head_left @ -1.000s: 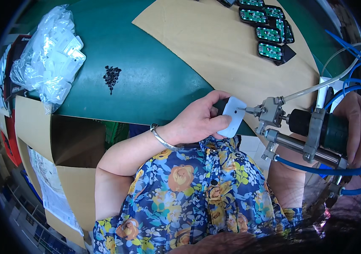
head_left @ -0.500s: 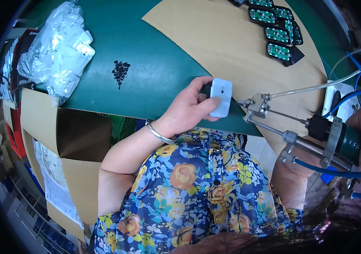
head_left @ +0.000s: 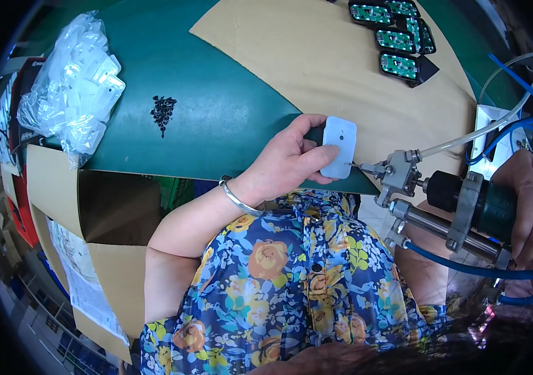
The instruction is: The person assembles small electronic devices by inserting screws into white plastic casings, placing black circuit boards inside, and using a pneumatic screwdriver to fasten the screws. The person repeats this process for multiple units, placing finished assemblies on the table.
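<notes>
— Where is the little white cover (head_left: 338, 148)?

— At the near edge of the green table (head_left: 216, 119), just where the brown board (head_left: 341, 75) ends. The left hand (head_left: 291, 159) holds it — fingers curled round its left side, thumb on the front.

— And the tool?

— The right hand (head_left: 532, 206) is wrapped tight around the screw gun (head_left: 448, 206) with the blue hoses (head_left: 516, 275). Its thin tip touches the cover's lower right corner.

— So which step is this?

— I think it is putting a screw in. Next, the tip must stay straight on the hole and the cover must not slip.

— Anything else close by?

— Small black screws (head_left: 163, 112), a bag of white parts (head_left: 73, 94), and green boards (head_left: 398, 37) far back.
</notes>
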Tool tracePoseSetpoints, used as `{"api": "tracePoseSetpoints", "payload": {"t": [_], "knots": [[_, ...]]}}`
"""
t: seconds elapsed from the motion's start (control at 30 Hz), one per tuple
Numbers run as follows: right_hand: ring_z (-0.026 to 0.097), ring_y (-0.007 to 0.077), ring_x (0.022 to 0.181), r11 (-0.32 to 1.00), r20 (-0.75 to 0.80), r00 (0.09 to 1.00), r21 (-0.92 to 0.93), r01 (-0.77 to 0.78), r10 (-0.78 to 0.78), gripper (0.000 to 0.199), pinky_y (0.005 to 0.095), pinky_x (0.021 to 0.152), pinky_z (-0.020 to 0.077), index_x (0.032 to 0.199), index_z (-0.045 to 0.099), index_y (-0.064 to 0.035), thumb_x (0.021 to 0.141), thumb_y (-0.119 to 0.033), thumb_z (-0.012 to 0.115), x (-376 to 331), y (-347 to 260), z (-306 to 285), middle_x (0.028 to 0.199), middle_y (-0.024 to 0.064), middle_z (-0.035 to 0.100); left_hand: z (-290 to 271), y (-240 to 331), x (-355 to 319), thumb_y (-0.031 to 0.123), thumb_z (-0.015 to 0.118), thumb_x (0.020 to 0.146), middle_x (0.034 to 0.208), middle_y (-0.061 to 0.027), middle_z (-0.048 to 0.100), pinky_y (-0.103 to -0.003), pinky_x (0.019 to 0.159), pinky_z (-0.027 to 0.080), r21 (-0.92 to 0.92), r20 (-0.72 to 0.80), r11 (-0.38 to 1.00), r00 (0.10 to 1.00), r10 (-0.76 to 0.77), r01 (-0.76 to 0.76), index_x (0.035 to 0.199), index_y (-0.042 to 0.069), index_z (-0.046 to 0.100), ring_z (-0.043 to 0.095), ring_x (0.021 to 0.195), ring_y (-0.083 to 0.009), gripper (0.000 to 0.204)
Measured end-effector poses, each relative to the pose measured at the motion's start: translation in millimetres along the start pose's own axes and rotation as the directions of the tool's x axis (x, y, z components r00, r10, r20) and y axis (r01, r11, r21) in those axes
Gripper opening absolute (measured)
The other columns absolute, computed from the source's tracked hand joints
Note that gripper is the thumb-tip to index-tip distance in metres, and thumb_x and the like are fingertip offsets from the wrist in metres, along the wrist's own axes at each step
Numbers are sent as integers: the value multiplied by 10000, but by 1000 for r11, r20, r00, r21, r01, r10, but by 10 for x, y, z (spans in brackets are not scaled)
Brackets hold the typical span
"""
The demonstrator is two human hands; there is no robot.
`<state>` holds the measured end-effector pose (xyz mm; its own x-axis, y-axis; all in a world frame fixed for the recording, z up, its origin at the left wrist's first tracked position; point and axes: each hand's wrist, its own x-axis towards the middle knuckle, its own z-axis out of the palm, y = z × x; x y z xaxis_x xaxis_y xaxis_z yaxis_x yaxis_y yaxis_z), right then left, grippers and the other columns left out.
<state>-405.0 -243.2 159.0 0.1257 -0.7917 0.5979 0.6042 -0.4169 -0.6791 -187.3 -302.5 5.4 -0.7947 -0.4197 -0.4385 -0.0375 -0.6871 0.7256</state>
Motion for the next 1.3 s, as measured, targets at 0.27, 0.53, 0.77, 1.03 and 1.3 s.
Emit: {"api": "tracePoseSetpoints", "payload": {"t": [0.27,0.53,0.77,1.03,1.3], "knots": [[521,180,711,998,166,984,-21,-60,63,410,288,642,477,1175,472,-19,827,-199,592,-17,8,-131,820,90,523,75,50,-47,121,530,881,984,-163,592,-310,718,550,-35,-70,998,996,-51,49,1250,-12,305,617,882,-212,452],[474,195,869,998,163,986,56,5,-14,447,300,780,402,1154,464,5,821,-259,599,-79,113,-178,962,129,470,-219,-29,-80,100,517,888,1019,-125,583,-303,756,532,100,-146,987,979,140,-126,1313,44,275,602,917,-199,493],[508,146,632,981,4,995,169,95,-97,366,266,591,464,1117,513,-5,819,-196,606,-51,65,-89,733,46,511,-95,-63,-68,154,490,916,1061,-83,564,-321,799,522,-124,-6,992,1000,-18,17,1360,107,273,572,986,-177,496],[510,126,540,990,-261,961,-128,63,-95,337,251,520,482,1107,527,-7,813,-148,609,-65,-5,239,656,20,521,8,-31,-21,210,525,904,909,-51,587,-272,733,540,-112,37,993,999,-22,26,1344,46,273,571,847,-102,533],[502,124,538,979,47,993,179,100,-110,313,246,487,468,1085,530,-10,825,-170,602,66,152,-18,656,28,524,35,-10,-51,224,534,898,936,-89,598,-279,724,543,-131,65,991,997,-32,40,1340,40,269,596,850,-133,546]]}}
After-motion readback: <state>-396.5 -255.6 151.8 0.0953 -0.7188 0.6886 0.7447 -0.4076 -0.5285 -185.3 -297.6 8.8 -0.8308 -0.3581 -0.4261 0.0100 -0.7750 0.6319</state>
